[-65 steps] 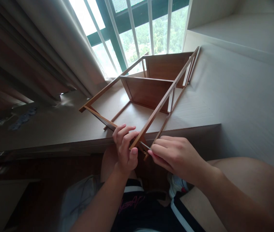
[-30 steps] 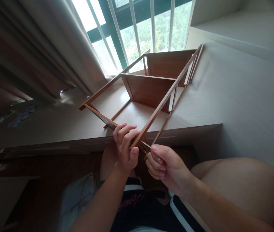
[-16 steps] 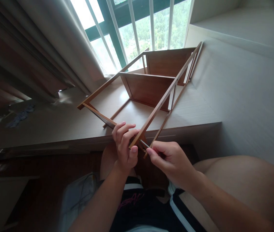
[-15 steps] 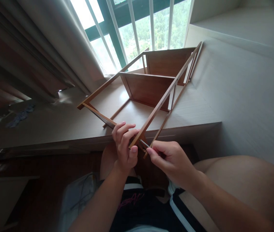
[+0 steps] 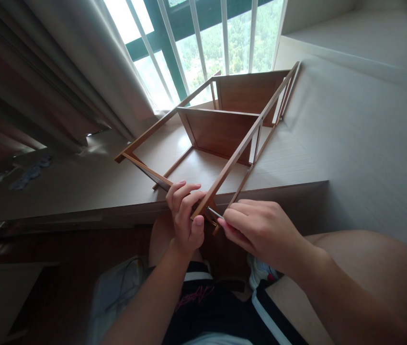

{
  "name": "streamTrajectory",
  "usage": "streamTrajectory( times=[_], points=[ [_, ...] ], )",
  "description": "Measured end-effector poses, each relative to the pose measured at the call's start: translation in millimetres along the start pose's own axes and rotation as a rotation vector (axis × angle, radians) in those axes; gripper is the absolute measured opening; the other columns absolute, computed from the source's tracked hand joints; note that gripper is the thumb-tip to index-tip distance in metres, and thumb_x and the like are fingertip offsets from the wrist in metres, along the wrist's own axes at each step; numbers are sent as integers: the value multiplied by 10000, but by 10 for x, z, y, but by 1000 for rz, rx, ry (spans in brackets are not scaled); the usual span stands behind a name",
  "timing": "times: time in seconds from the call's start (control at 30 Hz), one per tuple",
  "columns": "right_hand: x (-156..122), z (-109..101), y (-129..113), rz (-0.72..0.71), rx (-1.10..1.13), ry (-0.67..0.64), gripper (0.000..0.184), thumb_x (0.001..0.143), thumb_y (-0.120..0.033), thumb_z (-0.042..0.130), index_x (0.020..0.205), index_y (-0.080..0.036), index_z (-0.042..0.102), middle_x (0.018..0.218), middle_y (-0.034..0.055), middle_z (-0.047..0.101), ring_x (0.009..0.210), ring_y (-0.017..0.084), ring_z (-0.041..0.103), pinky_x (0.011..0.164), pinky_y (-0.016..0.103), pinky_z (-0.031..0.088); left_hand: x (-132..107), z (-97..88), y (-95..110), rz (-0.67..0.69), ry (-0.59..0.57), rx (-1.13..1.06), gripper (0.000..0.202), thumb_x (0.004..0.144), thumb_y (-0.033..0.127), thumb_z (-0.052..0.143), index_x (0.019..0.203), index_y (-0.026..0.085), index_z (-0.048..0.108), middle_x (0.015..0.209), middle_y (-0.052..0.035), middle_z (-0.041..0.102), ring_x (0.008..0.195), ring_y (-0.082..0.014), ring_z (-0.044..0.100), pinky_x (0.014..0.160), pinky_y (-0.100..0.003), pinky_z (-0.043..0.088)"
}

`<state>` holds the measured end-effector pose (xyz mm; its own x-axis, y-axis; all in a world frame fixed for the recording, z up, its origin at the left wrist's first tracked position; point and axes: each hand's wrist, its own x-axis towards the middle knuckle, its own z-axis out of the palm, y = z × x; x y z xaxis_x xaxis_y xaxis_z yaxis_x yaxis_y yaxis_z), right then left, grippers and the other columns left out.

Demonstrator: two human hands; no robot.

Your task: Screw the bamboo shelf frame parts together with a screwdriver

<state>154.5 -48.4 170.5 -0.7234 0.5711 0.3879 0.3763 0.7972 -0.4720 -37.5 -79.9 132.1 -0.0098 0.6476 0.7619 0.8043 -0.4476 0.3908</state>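
Note:
A brown wooden shelf frame (image 5: 221, 132) lies on its side on a pale ledge (image 5: 81, 184) below a window, its near corner jutting over the ledge's edge. My left hand (image 5: 185, 218) is closed around that near corner, fingers over the top rail and thumb beneath. My right hand (image 5: 259, 230) pinches a thin metal tool (image 5: 214, 213), whose tip meets the corner joint just right of my left thumb. The tool's handle is hidden inside my fingers.
A pale curtain (image 5: 92, 62) hangs at the left of the barred window (image 5: 203, 43). A white wall (image 5: 361, 134) rises on the right. My thigh (image 5: 368, 258) and dark shorts (image 5: 210, 306) fill the bottom; a plastic bag (image 5: 117, 292) lies below left.
My right hand has rolled over at the wrist, knuckles now upward, while the tool's tip stays at the corner joint. My left hand and the frame have stayed in place.

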Motion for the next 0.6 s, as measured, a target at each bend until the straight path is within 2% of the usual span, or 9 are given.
streamTrajectory(
  times=[0.1,0.17,0.3,0.37,0.43,0.5,0.6],
  points=[
    [-6,71,5,99,243,10,302,952,-279,451,669,-180,418,640,-17,445,602,107,350,589,279,237,3,-5,1,1,0,-16,479,942,533,255,1048,206,589,1123,-100,590,1205,-278,448,1068,-516,312],
    [-11,158,-13,231,518,30,346,944,-309,480,636,-178,389,603,-33,388,566,94,315,553,266,229,6,-6,2,2,-1,-26,474,942,530,266,1050,204,593,1122,-100,592,1204,-280,448,1069,-519,308],
    [-16,336,-106,521,1336,42,396,933,-397,498,626,-193,355,552,-60,301,488,77,234,450,239,168,9,-6,1,6,-1,-23,479,943,534,263,1054,205,593,1122,-100,594,1200,-278,448,1068,-518,308],
    [-15,389,-150,597,1761,-3,394,942,-396,470,634,-204,319,527,-76,247,450,72,182,418,228,132,9,-4,-1,5,6,-25,480,944,534,261,1055,205,592,1123,-100,594,1197,-276,450,1069,-518,308],
    [-15,412,-175,634,2073,-44,392,950,-374,449,635,-207,285,515,-85,209,433,69,151,401,214,125,9,-1,-3,8,11,-31,478,945,532,262,1055,205,594,1120,-100,594,1193,-275,455,1070,-518,309],
    [-15,413,-187,652,2245,-62,388,952,-355,444,635,-205,278,509,-88,203,427,66,140,392,201,129,8,2,-5,11,16,-34,478,945,531,263,1052,207,597,1116,-98,595,1190,-275,458,1072,-519,309],
    [-16,393,-199,654,2288,-68,382,946,-336,457,630,-200,292,501,-88,221,421,63,149,388,197,133,7,5,-8,8,19,-31,480,944,535,264,1049,207,598,1114,-98,595,1195,-277,455,1072,-518,311]
  ],
)
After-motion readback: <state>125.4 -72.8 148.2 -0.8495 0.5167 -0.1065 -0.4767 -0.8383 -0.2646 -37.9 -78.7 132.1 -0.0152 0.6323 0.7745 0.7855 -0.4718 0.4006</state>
